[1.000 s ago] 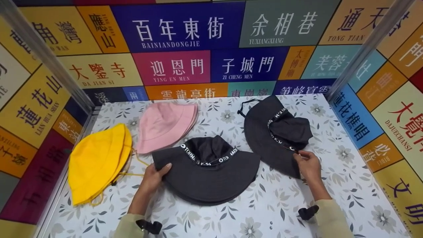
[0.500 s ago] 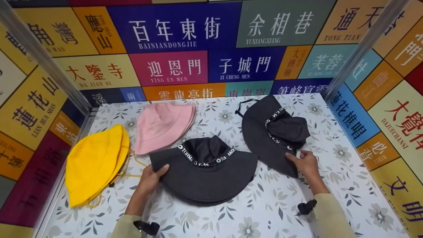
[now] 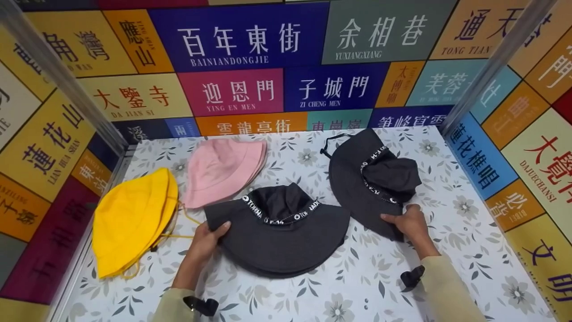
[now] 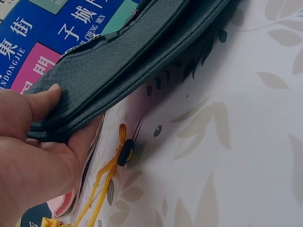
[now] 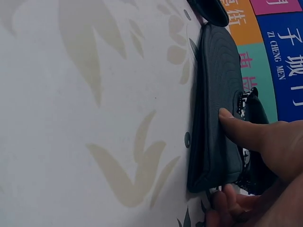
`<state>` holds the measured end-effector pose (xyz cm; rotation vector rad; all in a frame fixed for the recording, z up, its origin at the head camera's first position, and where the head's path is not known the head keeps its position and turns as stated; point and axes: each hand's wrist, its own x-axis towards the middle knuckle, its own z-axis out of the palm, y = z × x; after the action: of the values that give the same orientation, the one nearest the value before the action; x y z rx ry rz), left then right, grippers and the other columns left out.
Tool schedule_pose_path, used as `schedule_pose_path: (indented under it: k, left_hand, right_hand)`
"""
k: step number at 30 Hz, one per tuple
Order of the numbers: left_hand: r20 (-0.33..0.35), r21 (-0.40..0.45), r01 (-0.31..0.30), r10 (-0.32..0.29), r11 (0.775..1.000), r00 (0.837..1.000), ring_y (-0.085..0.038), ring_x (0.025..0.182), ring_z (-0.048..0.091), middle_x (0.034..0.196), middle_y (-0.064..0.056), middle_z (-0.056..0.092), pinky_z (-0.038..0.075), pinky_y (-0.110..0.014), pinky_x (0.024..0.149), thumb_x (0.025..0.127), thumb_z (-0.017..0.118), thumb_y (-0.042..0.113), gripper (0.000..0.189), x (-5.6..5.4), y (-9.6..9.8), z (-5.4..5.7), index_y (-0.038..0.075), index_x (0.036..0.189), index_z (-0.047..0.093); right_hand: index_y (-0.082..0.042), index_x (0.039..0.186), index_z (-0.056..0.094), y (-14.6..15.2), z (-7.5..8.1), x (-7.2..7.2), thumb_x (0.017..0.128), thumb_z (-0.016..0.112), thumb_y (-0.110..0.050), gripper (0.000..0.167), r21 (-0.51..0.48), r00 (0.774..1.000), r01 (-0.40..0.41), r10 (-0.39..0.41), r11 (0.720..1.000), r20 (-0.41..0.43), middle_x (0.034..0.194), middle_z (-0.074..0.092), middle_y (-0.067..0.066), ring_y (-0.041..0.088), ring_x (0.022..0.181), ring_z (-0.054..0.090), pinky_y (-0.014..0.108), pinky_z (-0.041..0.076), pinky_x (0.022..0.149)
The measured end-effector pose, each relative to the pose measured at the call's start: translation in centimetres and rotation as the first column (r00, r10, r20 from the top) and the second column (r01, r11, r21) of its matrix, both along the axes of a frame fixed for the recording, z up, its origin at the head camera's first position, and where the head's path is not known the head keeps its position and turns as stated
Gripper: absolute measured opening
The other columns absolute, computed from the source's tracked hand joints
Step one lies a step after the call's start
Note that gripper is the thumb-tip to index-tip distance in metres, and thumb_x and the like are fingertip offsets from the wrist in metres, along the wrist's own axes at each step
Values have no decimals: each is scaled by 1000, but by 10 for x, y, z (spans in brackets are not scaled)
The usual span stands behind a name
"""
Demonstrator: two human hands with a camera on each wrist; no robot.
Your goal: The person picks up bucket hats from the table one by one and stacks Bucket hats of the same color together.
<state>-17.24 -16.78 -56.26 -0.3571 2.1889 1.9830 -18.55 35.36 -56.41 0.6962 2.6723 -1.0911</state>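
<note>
Matt dark grey cloth sun hat (image 3: 286,237) with stitched ribbed brim, soft matt pink cotton bucket hat (image 3: 221,172), smooth floral-printed tabletop (image 3: 380,286), braided yellow cord (image 4: 102,189)

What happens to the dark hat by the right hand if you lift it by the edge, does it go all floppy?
Probably somewhat floppy: the dark hat has a slumped, creased crown, so the cloth looks soft. Its stitched brim, pinched by the right hand, lies flat, so it may hold some shape. Lying flat on the table, it seems unlikely to roll.
</note>
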Motion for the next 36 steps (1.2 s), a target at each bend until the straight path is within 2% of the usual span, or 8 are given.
schedule_pose_path:
  k: [4,6,11,15,20,25,30,36]
  left_hand:
    - [15,-6,1,-1,1000,1000,-15,107,62,131,-20,63,48,-23,93,95,69,20,47,-1,0,-2,-5,133,57]
    - [21,-5,6,-6,1000,1000,-17,110,61,133,-21,61,48,-27,96,96,68,19,47,-2,1,-3,-6,134,56]
    - [22,-19,25,-24,1000,999,-24,120,58,138,-24,58,44,-37,106,97,66,21,50,-4,1,-4,-7,137,53]
    - [11,-24,32,-31,999,999,-24,120,57,139,-25,57,43,-38,108,98,65,22,51,-4,0,-4,-8,137,52]
    - [28,-21,36,-35,999,999,-25,123,56,140,-24,56,40,-42,112,98,65,21,52,-2,-1,-4,-7,139,51]
    - [50,-32,32,-30,999,998,-25,124,54,142,-25,54,39,-44,114,99,64,22,53,0,-2,-4,-6,141,49]
    - [42,-38,46,-44,998,998,-23,121,57,141,-25,55,42,-38,109,99,64,24,53,1,-3,-4,-6,140,50]
    - [56,-8,48,-47,999,997,-20,113,61,138,-24,56,48,-27,96,99,63,22,52,-1,-1,-7,-5,141,49]
  right_hand:
    - [19,134,44,1,1,1,86,77,-34,78,-13,1000,13,-13,1000,1,137,47,40,49,123,50,54,43,105]
    - [17,131,47,2,2,2,87,76,-32,72,-26,1000,27,-26,999,4,134,49,39,48,119,52,53,44,103]
    - [15,133,40,3,2,-1,89,73,-27,69,-86,997,78,-79,993,-7,137,45,37,46,123,47,54,40,109]
    - [13,138,34,3,-1,-2,93,66,-23,66,-156,994,102,-107,983,-24,141,41,35,45,127,43,53,35,112]
    - [7,154,19,4,-3,-3,98,57,-20,73,-222,994,100,-105,970,-8,157,25,34,45,146,29,53,24,123]
    - [1,159,7,5,-2,-3,97,55,-20,82,-261,994,112,-106,959,35,164,11,29,44,152,16,53,18,125]
    - [-2,159,11,8,-3,-3,94,55,-17,80,-279,994,110,-106,954,28,165,11,26,43,152,17,53,18,125]
    - [4,149,23,11,-6,1,90,51,-14,67,-280,996,70,-81,957,-27,161,23,29,39,145,26,49,24,121]
